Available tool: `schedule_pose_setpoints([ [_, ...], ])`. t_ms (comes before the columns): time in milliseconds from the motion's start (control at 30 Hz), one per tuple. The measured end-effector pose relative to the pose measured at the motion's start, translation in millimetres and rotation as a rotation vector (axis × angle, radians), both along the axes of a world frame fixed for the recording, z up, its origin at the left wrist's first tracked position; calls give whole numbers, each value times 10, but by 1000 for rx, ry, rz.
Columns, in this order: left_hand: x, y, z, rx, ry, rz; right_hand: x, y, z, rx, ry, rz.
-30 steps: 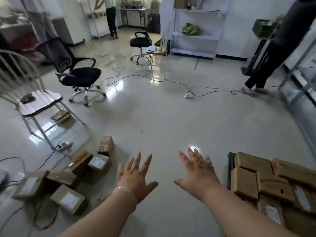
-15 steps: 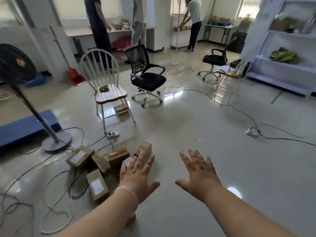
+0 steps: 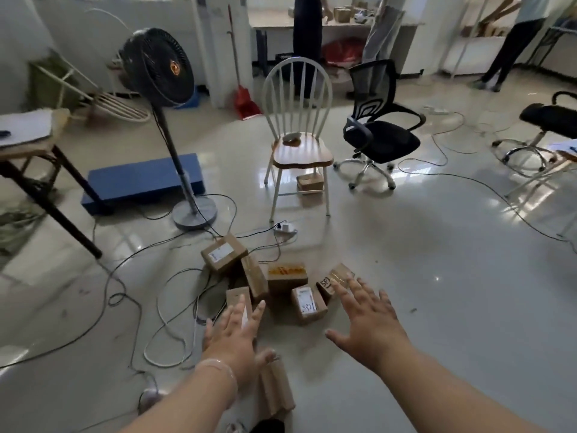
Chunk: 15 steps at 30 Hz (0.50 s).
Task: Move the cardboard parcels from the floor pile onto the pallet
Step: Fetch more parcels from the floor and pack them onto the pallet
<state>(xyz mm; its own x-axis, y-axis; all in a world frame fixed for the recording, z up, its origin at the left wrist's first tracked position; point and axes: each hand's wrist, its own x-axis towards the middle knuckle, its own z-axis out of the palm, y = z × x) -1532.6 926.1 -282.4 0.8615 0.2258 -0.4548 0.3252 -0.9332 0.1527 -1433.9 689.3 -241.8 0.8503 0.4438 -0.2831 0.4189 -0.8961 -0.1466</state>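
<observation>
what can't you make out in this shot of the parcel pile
Head view, all items:
- The pallet is out of frame.
- Left hand covers the near end of one cardboard parcel.
- Right hand overlaps the SF-marked parcel; contact unclear.
- Label handwriting on the middle parcel: too blurred to read.

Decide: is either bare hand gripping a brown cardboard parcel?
No, the left hand and right hand are spread open, fingers straight, holding nothing.

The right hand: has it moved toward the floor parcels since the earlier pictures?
Yes. The right hand has moved left toward the pile: it now overlaps the rightmost parcel, whereas earlier it was over bare floor right of the pile.
</observation>
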Motion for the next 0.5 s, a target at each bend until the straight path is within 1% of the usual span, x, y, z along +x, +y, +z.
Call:
schedule_pose_setpoints([
  [200, 501, 1059, -504, 27, 43, 66, 650, 891, -559, -85, 85, 62],
  [300, 753, 1387, -873, 12, 74, 118, 967, 1285, -955, -83, 141, 116],
  [400, 946, 1561, -1405, -3, 112, 124, 1284, 1660, -1537, -86, 228, 183],
  [500, 1115, 1697, -2071, -8, 151, 161, 1539, 1962, -2307, -116, 312, 223],
])
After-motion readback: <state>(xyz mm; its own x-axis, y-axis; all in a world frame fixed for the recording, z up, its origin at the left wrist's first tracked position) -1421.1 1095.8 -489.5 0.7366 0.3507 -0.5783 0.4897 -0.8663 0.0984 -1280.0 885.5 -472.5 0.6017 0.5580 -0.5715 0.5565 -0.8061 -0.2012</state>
